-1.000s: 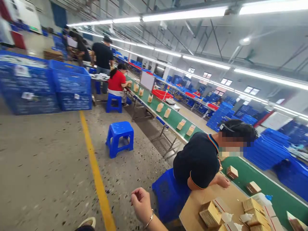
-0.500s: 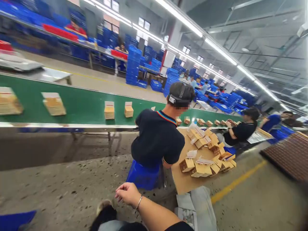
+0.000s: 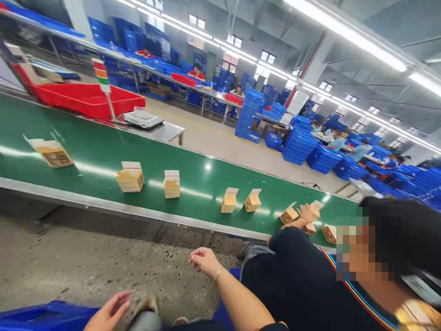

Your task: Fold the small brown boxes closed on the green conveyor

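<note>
My right hand (image 3: 205, 261), with a thin bracelet at the wrist, hangs over the floor in front of the green conveyor belt (image 3: 200, 179). Its fingers are loosely bent and nothing shows in them. At the bottom left, my left hand (image 3: 112, 310) is open with the thumb apart, nearest to a blue plastic object (image 3: 44, 315). Neither hand touches the belt. Small open-topped cardboard boxes stand on it, among them one box (image 3: 172, 185) roughly beyond my right hand and another box (image 3: 130, 177) further left.
A co-worker in a dark shirt (image 3: 292, 276) sits close at my right, one hand (image 3: 305, 212) among boxes. The belt's metal edge (image 3: 151, 218) runs across ahead. Behind it are a red tray (image 3: 93, 99), a scale (image 3: 143, 118) and stacked blue crates (image 3: 248, 112).
The view has swung left and come nearer the belt. The co-worker now appears further right and larger, reaching onto the belt. My left hand has entered the view; the right stays loosely bent.
</note>
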A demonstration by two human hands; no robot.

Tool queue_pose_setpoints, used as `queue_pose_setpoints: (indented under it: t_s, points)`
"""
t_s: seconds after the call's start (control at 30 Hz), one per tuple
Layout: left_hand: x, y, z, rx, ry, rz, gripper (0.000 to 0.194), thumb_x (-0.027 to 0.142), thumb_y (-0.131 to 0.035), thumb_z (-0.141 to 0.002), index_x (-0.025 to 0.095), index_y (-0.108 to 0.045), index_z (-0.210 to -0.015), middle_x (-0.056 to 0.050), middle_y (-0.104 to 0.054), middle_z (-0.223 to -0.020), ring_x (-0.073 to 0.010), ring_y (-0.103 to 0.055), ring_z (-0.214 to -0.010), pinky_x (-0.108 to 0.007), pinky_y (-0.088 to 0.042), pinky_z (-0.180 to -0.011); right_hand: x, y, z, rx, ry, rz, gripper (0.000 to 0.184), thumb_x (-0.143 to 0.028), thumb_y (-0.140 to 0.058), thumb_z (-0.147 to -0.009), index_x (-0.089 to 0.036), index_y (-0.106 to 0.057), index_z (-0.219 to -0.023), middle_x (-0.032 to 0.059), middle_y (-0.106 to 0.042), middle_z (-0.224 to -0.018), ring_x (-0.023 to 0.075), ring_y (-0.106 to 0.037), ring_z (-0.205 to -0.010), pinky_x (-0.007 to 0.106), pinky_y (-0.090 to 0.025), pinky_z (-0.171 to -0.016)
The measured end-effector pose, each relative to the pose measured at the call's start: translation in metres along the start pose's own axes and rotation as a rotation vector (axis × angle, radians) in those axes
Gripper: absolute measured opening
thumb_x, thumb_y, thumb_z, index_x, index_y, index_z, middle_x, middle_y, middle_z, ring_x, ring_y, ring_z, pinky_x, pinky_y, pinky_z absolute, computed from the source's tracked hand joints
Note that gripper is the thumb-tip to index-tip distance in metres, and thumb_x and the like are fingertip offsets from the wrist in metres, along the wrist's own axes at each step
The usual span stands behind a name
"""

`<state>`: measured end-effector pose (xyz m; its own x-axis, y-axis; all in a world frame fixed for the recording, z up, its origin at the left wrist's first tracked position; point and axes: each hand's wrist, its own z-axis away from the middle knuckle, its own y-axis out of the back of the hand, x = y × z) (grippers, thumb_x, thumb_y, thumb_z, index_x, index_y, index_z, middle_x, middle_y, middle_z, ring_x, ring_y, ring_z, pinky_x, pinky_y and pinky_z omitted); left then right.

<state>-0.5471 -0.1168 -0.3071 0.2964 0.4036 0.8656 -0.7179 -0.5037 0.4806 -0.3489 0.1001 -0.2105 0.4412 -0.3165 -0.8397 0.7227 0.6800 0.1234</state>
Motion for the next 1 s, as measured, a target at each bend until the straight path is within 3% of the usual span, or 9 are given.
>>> queue_pose_setpoints:
  t_s: [0.1,0.2,0.3,0.37,0.5,0.63,0.77,0.87,1.0]
  points:
    - [0.021,0.01,-0.076,0.136,-0.01,0.06,0.05,0.068,-0.051,-0.066,0.027,-0.065,-0.091,-0.007,-0.075,-0.091,-0.0298,-0.071,-0.089,-0.04,-0.061,-0.076,-0.041,0.0,-0.068,0.057,0.208,0.118,0.018,-0.02,-0.063,-0.07,-0.018,-0.066,-0.087,0.0032,-0.068,-0.086,0.0164,-0.062,-0.079,0.026,-0.049,-0.069]
    - [0.06,0.007,-0.17,0.179,-0.168,0.002,0.059,0.063,-0.045,-0.074,0.021,-0.062,-0.112,-0.014,-0.067,-0.122,-0.031,-0.063,-0.113,-0.043,-0.055,-0.091,-0.08,0.008,-0.134,0.112,0.414,0.202,0.047,-0.018,-0.068,-0.066,-0.021,-0.065,-0.112,0.0071,-0.062,-0.124,0.023,-0.054,-0.115,0.036,-0.044,-0.096]
    - [0.096,-0.011,-0.246,0.097,-0.404,-0.129,0.058,0.051,-0.042,-0.081,0.018,-0.058,-0.126,-0.015,-0.058,-0.136,-0.0297,-0.051,-0.129,-0.044,-0.043,-0.107,-0.102,0.016,-0.187,0.101,0.651,0.432,0.068,-0.018,-0.074,-0.061,-0.021,-0.059,-0.127,0.0102,-0.053,-0.138,0.0286,-0.044,-0.128,0.045,-0.035,-0.108]
    - [0.109,-0.026,-0.275,-0.015,-0.497,-0.225,0.054,0.045,-0.043,-0.083,0.02,-0.058,-0.129,-0.013,-0.057,-0.137,-0.0294,-0.047,-0.133,-0.045,-0.042,-0.106,-0.104,0.02,-0.21,0.054,0.735,0.614,0.074,-0.02,-0.077,-0.061,-0.022,-0.057,-0.132,0.0114,-0.052,-0.14,0.0315,-0.044,-0.128,0.049,-0.036,-0.105]
    - [0.117,-0.045,-0.285,-0.168,-0.529,-0.335,0.041,0.038,-0.043,-0.086,0.029,-0.067,-0.119,-0.007,-0.063,-0.131,-0.0318,-0.046,-0.132,-0.05,-0.042,-0.098,-0.092,0.02,-0.224,-0.032,0.732,0.763,0.065,-0.028,-0.08,-0.067,-0.033,-0.06,-0.128,0.0041,-0.053,-0.14,0.0337,-0.043,-0.126,0.052,-0.037,-0.099]
    - [0.125,-0.061,-0.274,-0.147,-0.423,-0.304,0.029,0.038,-0.048,-0.084,0.033,-0.076,-0.09,-0.006,-0.074,-0.108,-0.0369,-0.049,-0.125,-0.056,-0.037,-0.094,-0.084,0.012,-0.223,0.056,0.669,0.58,0.006,-0.028,-0.069,-0.079,-0.029,-0.073,-0.085,0.0013,-0.07,-0.109,0.0285,-0.051,-0.112,0.049,-0.036,-0.098]
    - [0.132,-0.084,-0.272,0.017,-0.216,-0.064,0.028,0.046,-0.053,-0.078,0.025,-0.067,-0.068,-0.01,-0.072,-0.086,-0.0354,-0.057,-0.112,-0.054,-0.042,-0.093,-0.076,0.0,-0.229,0.27,0.483,0.329,0.008,-0.026,-0.063,-0.079,-0.019,-0.061,-0.075,0.0096,-0.06,-0.107,0.024,-0.054,-0.102,0.039,-0.045,-0.092]
    - [0.135,-0.097,-0.275,0.164,0.048,0.197,0.036,0.053,-0.065,-0.064,0.021,-0.061,-0.08,-0.009,-0.066,-0.09,-0.0294,-0.063,-0.091,-0.048,-0.05,-0.087,-0.066,-0.006,-0.234,0.459,0.191,0.013,0.029,-0.023,-0.07,-0.065,-0.02,-0.052,-0.087,0.0101,-0.054,-0.106,0.0226,-0.056,-0.093,0.035,-0.05,-0.084]
    - [0.14,-0.107,-0.281,0.005,0.269,0.43,0.048,0.048,-0.076,-0.058,0.017,-0.06,-0.091,-0.01,-0.065,-0.097,-0.0253,-0.065,-0.084,-0.042,-0.055,-0.08,-0.059,-0.007,-0.237,0.41,0.084,-0.106,0.028,-0.018,-0.065,-0.066,-0.021,-0.046,-0.088,0.006,-0.057,-0.094,0.0195,-0.06,-0.084,0.031,-0.053,-0.078]
